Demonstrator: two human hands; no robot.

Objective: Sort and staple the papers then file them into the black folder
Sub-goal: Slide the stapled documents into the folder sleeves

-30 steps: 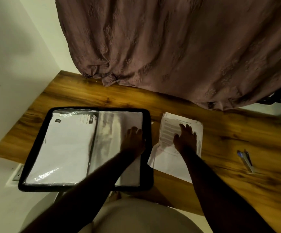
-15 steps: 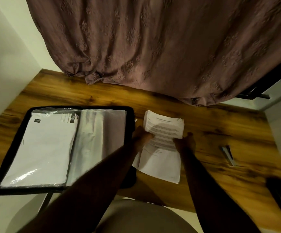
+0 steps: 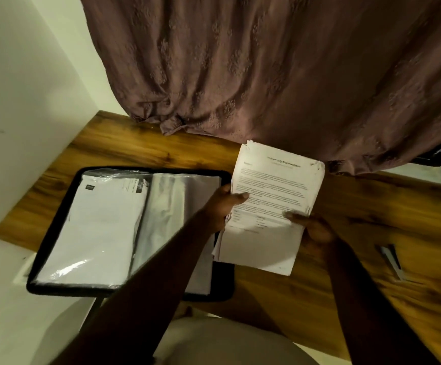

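A stack of printed papers (image 3: 274, 185) is lifted off the wooden table and tilted up toward me. My left hand (image 3: 224, 206) grips its left edge, thumb on the printed face. My right hand (image 3: 311, 227) holds its lower right edge, thumb on top. The black folder (image 3: 56, 227) lies open on the table to the left, with clear plastic sleeves; the left sleeve holds a white sheet (image 3: 103, 222). My left forearm crosses over the folder's right page.
A stapler-like object (image 3: 390, 259) lies on the table (image 3: 372, 206) to the right of the papers. A mauve curtain (image 3: 266, 75) hangs over the table's far edge. A white wall stands at the left. The folder overhangs the table's near edge.
My left hand left the folder's page and took the papers' left edge. Both hands raised the stack off the table and tilted it up.
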